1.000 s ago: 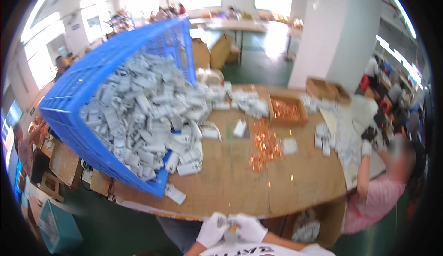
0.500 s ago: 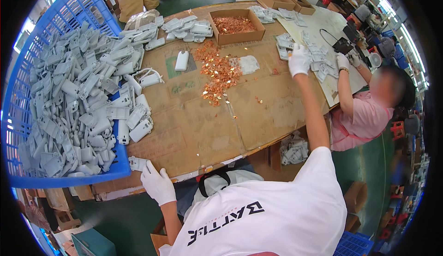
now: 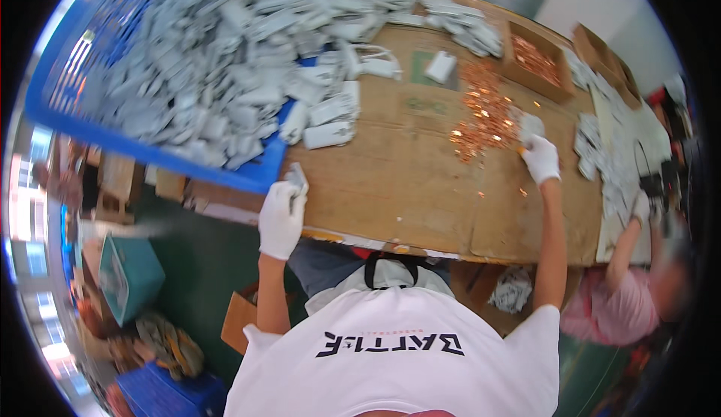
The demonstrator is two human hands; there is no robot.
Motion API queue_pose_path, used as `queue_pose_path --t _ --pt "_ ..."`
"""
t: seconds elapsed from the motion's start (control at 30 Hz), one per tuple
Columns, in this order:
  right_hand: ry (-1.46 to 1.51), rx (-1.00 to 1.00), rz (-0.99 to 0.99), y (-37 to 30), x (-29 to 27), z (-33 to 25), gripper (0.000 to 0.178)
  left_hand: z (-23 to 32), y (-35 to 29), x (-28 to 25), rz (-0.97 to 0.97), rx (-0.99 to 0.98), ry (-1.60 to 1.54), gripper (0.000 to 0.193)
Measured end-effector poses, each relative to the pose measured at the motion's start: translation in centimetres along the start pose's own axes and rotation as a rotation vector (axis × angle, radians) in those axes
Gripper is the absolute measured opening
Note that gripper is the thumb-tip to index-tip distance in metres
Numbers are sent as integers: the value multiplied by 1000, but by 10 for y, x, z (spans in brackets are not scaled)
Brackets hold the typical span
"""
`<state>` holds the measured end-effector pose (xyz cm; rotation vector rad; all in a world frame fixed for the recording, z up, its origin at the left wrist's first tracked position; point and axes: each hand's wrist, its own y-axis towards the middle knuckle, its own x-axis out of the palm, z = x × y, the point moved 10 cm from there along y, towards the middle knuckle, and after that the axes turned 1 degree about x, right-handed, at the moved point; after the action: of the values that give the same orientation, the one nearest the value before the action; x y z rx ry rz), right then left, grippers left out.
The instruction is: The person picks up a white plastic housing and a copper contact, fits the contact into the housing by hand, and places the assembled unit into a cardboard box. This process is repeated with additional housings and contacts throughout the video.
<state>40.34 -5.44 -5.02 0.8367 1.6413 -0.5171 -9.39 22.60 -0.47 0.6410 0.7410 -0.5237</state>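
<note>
My gloved left hand (image 3: 282, 220) is closed around a light grey plastic housing (image 3: 297, 176), held over the table's near edge by the corner of the blue crate (image 3: 255, 180). My gloved right hand (image 3: 541, 160) is over the cardboard-covered table (image 3: 390, 184), at the right edge of a heap of small copper-coloured metal pieces (image 3: 481, 109). Blur smears its fingers, and an orange-yellow spot shows at one fingertip. Just beyond it lies a whitish patch (image 3: 532, 124). A single white housing (image 3: 440, 67) lies left of the copper heap.
Grey-white housings (image 3: 225, 64) overfill the crate and spill onto the table. A cardboard box (image 3: 537, 64) of copper pieces stands at the back right. Stacked housings (image 3: 587, 146) lie to the right, near a co-worker in a pink top (image 3: 612, 308) with hands at a dark device.
My right hand has come back left from the stacked housings to the copper heap. My left hand has lifted the housing from the table edge. The whole view has turned toward the left.
</note>
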Motion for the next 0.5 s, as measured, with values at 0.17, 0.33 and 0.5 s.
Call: queue_pose_path --t 0.17,0.33,0.5 --pt "157 6 -14 11 13 -41 18 39 -6 35 -47 188 62 15" --pt "306 276 -280 34 30 -51 21 57 9 67 -161 223 255 18" --pt "-27 -321 -149 53 50 -61 52 60 39 45 -218 265 253 31"
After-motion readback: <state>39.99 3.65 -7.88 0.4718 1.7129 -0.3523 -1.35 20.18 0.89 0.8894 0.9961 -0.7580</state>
